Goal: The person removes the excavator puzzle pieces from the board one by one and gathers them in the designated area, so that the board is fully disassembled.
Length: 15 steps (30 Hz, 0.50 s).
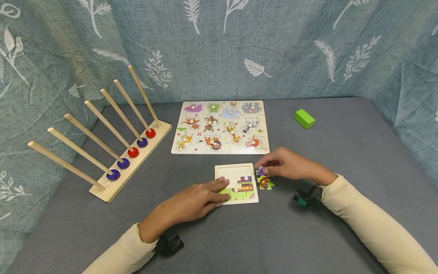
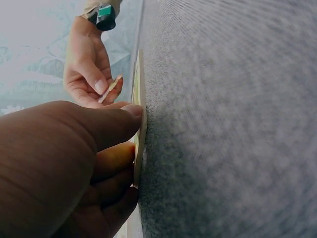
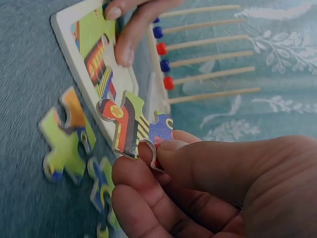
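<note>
The left hand [image 1: 193, 201] rests on a square, pale wooden puzzle tray [image 1: 230, 173] that lies flat on the dark grey worktop [image 1: 273, 236]. Its fingers lie extended and slightly apart over the tray's left part, the thumb at the near left corner. Fitted green jigsaw pieces [image 1: 237, 195] line the tray's near side, with striped red and yellow ones [image 1: 244, 186] above them at the right.

Just right of the tray, the right hand [image 1: 289, 164] pinches a jigsaw piece patterned in red, yellow, black and blue [image 3: 130, 124] between thumb and forefinger, its other fingers curled; the piece is raised and tilted. Loose, multicoloured jigsaw pieces [image 3: 67, 144] lie on the worktop beside the tray, near that hand.

Behind the tray lies a rectangular wooden board of animal shapes [image 1: 222, 146]. To the left stands a pale wooden rack with seven upright pegs [image 1: 109, 194], red beads [image 1: 133, 152] and purple-blue beads [image 1: 113, 174] on the middle five. A bright green rectangular block [image 1: 304, 118] sits at the far right, before a teal cloth with white leaf prints [image 1: 287, 38].
</note>
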{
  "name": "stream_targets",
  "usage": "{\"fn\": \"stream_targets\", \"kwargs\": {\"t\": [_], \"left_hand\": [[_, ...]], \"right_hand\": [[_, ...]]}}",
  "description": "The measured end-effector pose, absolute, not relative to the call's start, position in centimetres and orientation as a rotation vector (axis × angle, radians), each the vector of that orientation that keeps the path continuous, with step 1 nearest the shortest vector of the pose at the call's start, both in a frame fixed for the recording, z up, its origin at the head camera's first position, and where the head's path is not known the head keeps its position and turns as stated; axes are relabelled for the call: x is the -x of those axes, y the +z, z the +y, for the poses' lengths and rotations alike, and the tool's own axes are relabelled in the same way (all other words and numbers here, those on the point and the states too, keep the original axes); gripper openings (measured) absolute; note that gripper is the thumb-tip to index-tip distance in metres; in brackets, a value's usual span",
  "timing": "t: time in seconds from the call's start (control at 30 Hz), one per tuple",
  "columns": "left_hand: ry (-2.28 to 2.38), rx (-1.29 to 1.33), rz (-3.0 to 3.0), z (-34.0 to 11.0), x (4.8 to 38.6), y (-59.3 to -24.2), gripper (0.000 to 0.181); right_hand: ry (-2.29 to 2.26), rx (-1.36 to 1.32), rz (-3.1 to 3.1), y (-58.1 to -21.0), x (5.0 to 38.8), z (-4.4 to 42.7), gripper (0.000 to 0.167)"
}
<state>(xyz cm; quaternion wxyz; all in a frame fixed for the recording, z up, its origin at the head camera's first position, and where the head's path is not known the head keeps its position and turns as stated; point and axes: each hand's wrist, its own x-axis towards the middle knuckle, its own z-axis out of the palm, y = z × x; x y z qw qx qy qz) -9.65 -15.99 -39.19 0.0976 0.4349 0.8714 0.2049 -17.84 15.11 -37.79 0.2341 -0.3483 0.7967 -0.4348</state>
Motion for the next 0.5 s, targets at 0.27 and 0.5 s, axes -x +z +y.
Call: {"fn": "stream_targets", "kwargs": {"t": [0.27, 0.5], "left_hand": [[0.623, -1.277, 2.576, -16.0, 9.7, -39.3, 0.031], [0.629, -1.280, 2.564, -16.0, 9.7, -39.4, 0.032]], "right_hand": [[-1.180, 0.952, 2.197, -37.7, 17.5, 16.9, 0.019], [-1.205, 0.905, 2.208, -37.3, 17.1, 18.0, 0.017]]}}
